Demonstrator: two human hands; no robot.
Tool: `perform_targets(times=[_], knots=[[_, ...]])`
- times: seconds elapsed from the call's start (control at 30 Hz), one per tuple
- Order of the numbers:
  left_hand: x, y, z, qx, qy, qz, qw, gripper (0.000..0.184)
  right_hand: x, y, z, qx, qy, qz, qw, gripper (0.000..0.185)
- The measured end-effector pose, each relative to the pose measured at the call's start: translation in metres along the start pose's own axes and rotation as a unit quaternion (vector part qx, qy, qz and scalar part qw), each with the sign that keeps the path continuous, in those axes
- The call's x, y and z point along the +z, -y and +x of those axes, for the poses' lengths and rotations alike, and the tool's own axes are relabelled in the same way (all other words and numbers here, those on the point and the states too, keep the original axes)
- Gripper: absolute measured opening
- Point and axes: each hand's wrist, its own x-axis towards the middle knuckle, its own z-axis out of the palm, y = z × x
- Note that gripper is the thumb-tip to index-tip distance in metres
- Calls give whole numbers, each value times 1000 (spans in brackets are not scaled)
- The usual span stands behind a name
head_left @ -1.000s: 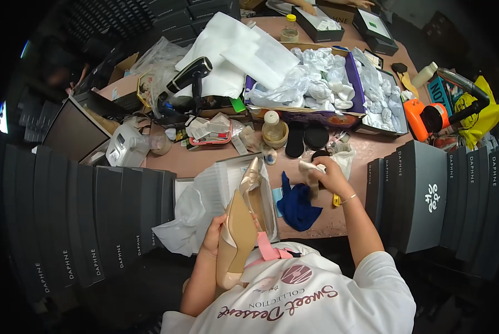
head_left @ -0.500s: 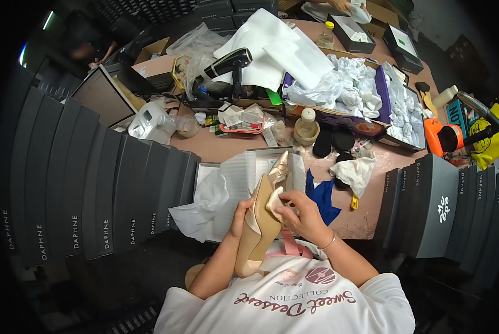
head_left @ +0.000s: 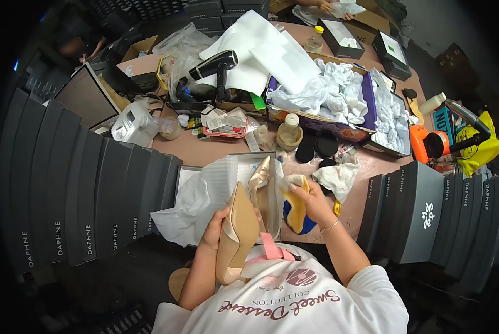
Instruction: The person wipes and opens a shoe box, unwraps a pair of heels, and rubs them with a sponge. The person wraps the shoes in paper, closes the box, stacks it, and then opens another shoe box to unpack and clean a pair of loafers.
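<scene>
A beige pointed shoe (head_left: 238, 234) is held sole up, toe away from me, in my left hand (head_left: 213, 229), whose fingers wrap its side. To the right, apart from the shoe, my right hand (head_left: 314, 203) grips a yellow and white cloth (head_left: 296, 206) that hangs from the fingers. Under that cloth lies a blue cloth (head_left: 308, 225), partly covered. A second beige shoe (head_left: 261, 186) rests in the open shoebox (head_left: 232, 158) beyond my left hand, with white tissue (head_left: 189, 201) spilling over the box's left side. Beyond my right hand is a crumpled whitish cloth (head_left: 337, 179).
Dark shoeboxes stand in rows at left (head_left: 82, 195) and right (head_left: 416, 214). Farther back are a hair dryer (head_left: 216, 65), a purple-edged box of tissue (head_left: 370, 100), a bottle (head_left: 289, 132) and an orange tool (head_left: 427, 143). A co-worker's hands (head_left: 326, 8) hold wrapping at the top.
My right hand with its cloth has moved off the sole to the right, and the cloth now hangs spread out. The shoe in my left hand remains sole up. The co-worker's hands have shifted left.
</scene>
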Motion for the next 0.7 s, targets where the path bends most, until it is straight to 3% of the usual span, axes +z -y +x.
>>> perform_targets(times=[0.03,0.1,0.13,0.27,0.3,0.37,0.47,0.53,0.7], knots=[[0,0,2,0,-9,11,1000,64,-8,2,11,-46,-15,-107,993,19],[-2,4,6,9,-13,-2,1000,65,-25,18,44,-256,-97,-281,920,22],[-4,8,7,12,-19,-13,1000,65,-30,29,59,-256,-93,-283,920,22],[-4,14,12,24,-38,-41,998,65,-38,56,126,-374,-126,-513,762,43],[-3,14,13,32,-36,-44,998,65,-39,51,142,-375,-119,-510,765,43],[0,13,15,50,-36,-54,997,65,-38,38,165,-365,-80,-611,698,50],[1,13,12,64,-45,-75,994,67,-40,18,168,-402,-72,-575,709,57],[1,13,12,46,-1,-124,991,71,-42,18,167,-348,-94,-538,762,62],[6,16,11,24,1,-153,988,74,-40,6,170,-322,-69,-473,817,65]])
